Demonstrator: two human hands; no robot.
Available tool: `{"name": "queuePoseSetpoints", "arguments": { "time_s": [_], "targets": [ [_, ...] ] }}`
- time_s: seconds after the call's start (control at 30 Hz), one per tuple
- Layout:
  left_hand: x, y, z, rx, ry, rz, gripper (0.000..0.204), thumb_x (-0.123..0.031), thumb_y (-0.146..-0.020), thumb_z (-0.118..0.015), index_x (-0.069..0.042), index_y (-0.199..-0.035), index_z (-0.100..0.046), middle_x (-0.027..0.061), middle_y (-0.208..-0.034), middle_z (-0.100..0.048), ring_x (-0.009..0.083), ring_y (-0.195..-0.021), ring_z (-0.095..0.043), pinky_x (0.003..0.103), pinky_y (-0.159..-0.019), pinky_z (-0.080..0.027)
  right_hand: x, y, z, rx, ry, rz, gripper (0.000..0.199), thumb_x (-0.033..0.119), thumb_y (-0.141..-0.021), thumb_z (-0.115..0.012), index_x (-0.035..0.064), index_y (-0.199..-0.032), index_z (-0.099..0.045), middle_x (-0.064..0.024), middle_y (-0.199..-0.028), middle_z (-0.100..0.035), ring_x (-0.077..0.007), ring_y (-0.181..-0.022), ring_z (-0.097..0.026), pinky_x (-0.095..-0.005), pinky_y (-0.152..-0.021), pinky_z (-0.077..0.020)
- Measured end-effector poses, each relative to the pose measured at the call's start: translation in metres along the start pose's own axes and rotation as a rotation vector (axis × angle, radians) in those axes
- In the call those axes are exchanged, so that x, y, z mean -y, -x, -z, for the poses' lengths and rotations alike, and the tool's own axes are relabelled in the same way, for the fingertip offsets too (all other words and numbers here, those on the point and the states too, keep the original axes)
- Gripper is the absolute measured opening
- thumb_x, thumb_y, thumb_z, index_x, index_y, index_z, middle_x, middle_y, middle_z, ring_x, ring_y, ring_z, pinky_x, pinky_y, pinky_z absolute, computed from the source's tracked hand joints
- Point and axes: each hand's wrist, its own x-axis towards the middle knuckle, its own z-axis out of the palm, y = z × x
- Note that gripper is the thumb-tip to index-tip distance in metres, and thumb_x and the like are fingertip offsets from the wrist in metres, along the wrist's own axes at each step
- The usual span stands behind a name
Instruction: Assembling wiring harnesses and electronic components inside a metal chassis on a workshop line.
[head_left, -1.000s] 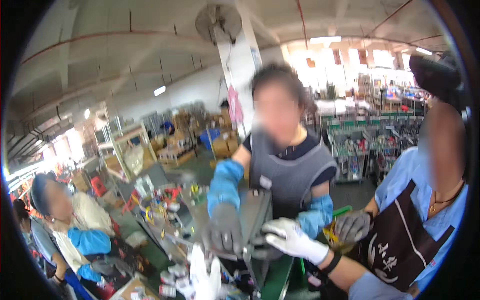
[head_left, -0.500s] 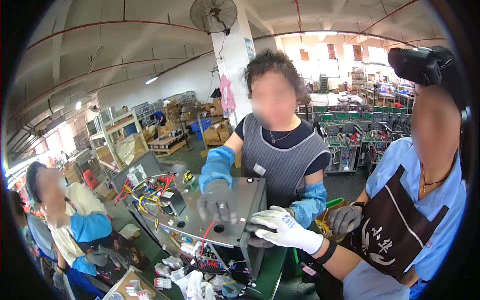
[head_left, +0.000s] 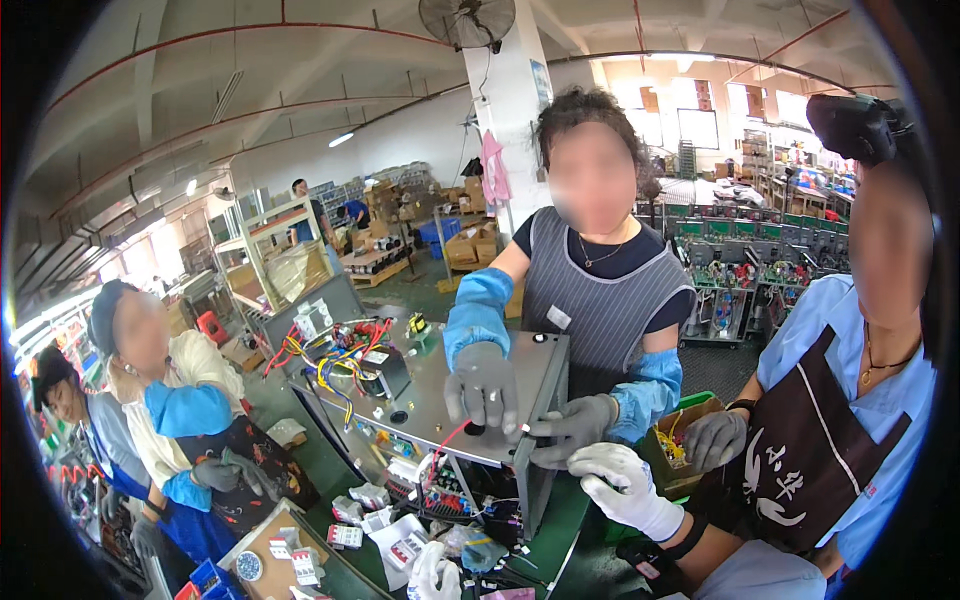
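My right hand (head_left: 628,492), in a white glove, is held off the right front corner of a grey metal equipment case (head_left: 470,375). Its fingers are bent and apart, with nothing in them. At the lower edge my left hand (head_left: 434,574), also white-gloved, shows only in part; its fingers are curled beside a white circuit breaker (head_left: 408,550), and what they hold is hidden. Across the case, a co-worker's grey-gloved hand (head_left: 484,385) is on the top panel near a red wire (head_left: 447,440). The co-worker's other glove (head_left: 578,428) rests at the case's right edge.
Coloured wires (head_left: 350,355) and a dark component lie on the case's left end. More breakers (head_left: 345,537) are in front of it. A carton of yellow parts (head_left: 680,445) stands at right, beside another person's gloved hand (head_left: 716,440). More people stand at left.
My right hand has drawn back from the case corner and the co-worker's glove, its fingers now bent. The whole view has shifted, moving the scene rightward. The co-worker's hand stays over the panel.
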Motion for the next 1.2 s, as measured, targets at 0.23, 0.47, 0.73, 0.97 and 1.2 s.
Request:
{"name": "queuePoseSetpoints", "arguments": {
  "time_s": [0.23, 0.47, 0.73, 0.97, 1.2],
  "targets": [
    [0.012, 0.037, -0.016, 0.01, -0.034, 0.026, 0.031, -0.011, -0.094, -0.059, 0.0, -0.123, -0.059, 0.0168, -0.122, -0.062, 0.034, -0.115, -0.056, 0.041, -0.106, -0.04, -0.026, 0.074, -0.031, 0.699, -0.036, -0.329, 0.044, 0.042, -0.093, -0.052, 0.005, -0.114, -0.064, -0.017, -0.107, -0.068, -0.0356, -0.098, -0.064, -0.0426, -0.09, -0.0489],
    [0.013, 0.056, -0.019, 0.025, -0.011, 0.152, 0.028, -0.016, -0.096, -0.057, -0.001, -0.119, -0.062, 0.0164, -0.118, -0.065, 0.031, -0.112, -0.061, 0.038, -0.1, -0.046, -0.124, 0.314, -0.072, 1.459, 0.116, -0.796, 0.057, 0.054, -0.095, -0.044, 0.0095, -0.126, -0.06, -0.0175, -0.124, -0.063, -0.0369, -0.11, -0.061, -0.0439, -0.098, -0.0463],
    [-0.009, -0.035, 0.008, -0.125, -0.058, -0.088, 0.035, -0.008, -0.088, -0.061, 0.003, -0.121, -0.06, 0.0209, -0.118, -0.065, 0.0364, -0.109, -0.062, 0.042, -0.094, -0.049, -0.124, 0.422, 0.009, 1.529, 0.044, -1.055, 0.039, 0.037, -0.098, -0.051, 0.007, -0.12, -0.063, -0.017, -0.118, -0.065, -0.0326, -0.106, -0.063, -0.0378, -0.094, -0.0489],
    [-0.019, -0.134, -0.04, 0.075, 0.254, -0.012, 0.068, -0.023, -0.092, -0.064, -0.007, -0.15, -0.032, 0.009, -0.095, -0.066, 0.0158, -0.076, -0.06, 0.033, -0.071, -0.05, -0.072, 0.28, -0.031, 1.289, -0.107, -0.954, 0.043, 0.04, -0.097, -0.054, 0.0052, -0.12, -0.063, -0.0189, -0.117, -0.065, -0.036, -0.109, -0.061, -0.0399, -0.094, -0.048],
    [0.032, -0.098, 0.004, 0.234, -0.142, -0.29, 0.028, -0.022, -0.093, -0.053, -0.01, -0.114, -0.067, 0.01, -0.112, -0.069, 0.027, -0.101, -0.065, 0.038, -0.087, -0.053, -0.038, 0.234, -0.059, 1.272, -0.065, -0.755, 0.046, 0.045, -0.094, -0.054, 0.0049, -0.114, -0.065, -0.0208, -0.109, -0.066, -0.0373, -0.103, -0.063, -0.0425, -0.088, -0.0497]
  ]
}}
